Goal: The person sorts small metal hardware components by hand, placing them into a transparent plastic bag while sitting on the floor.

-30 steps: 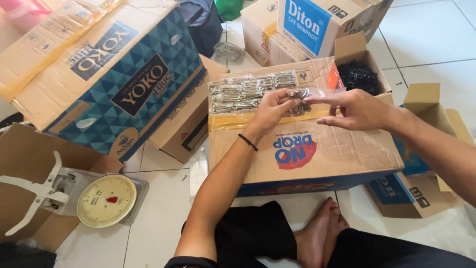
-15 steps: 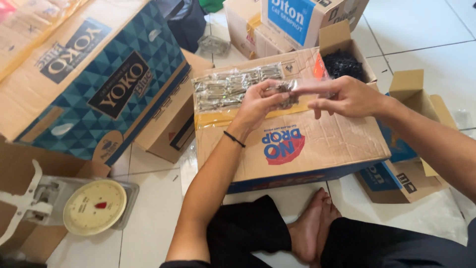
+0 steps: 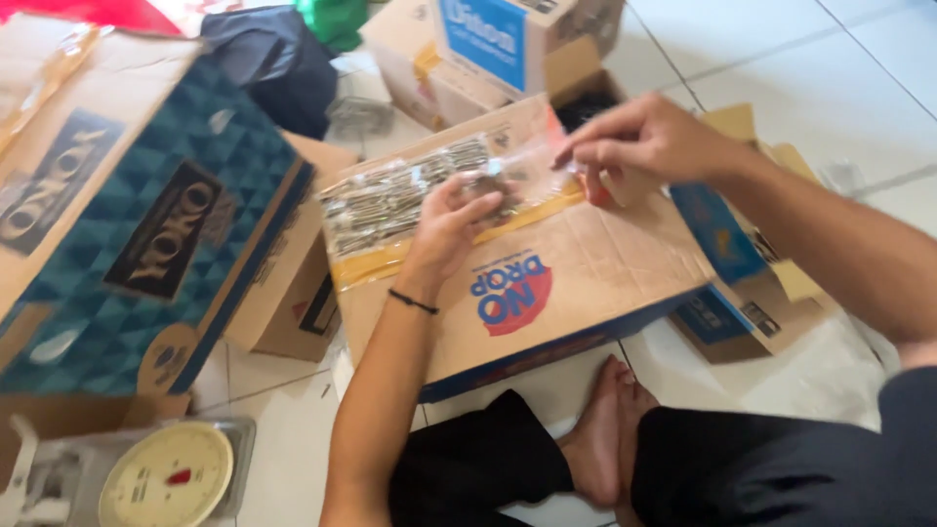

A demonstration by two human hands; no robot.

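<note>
A: Since the earlier view, right hand (image 3: pixel 639 141) has risen and pulled away from the left; before, the two were nearly touching over the packets. View also swung, so everything sits tilted now.

B: Left hand (image 3: pixel 451 215)?

A: Over the flat cardboard box (image 3: pixel 586 263), fingers curled round a small clear bag of dark metal pieces (image 3: pixel 491 187). Closed on it from below and the side. Black band on that wrist.

B: And the right, closed or apart?

A: Thumb and forefinger pinched together on the upper edge of the same clear bag, near its right corner. Other fingers folded under. Motion blur there, so the exact grip point is unclear.

B: Where's the bag relative to the box?

A: Held just above the box top, near the far edge, beside the row of filled packets (image 3: pixel 405 195) lying on the lid. Cannot tell if it touches them.

B: Surroundings?

A: Large teal-patterned carton (image 3: pixel 127 234) to the left, tilted. Dial weighing scale (image 3: pixel 166 478) on the tiled floor at lower left. Open box with black contents (image 3: pixel 586 102) behind the right hand, mostly hidden. Smaller blue-and-brown box (image 3: pixel 742 293) at right under the forearm. Person sits cross-legged, bare feet (image 3: pixel 610 444) below the box.
</note>
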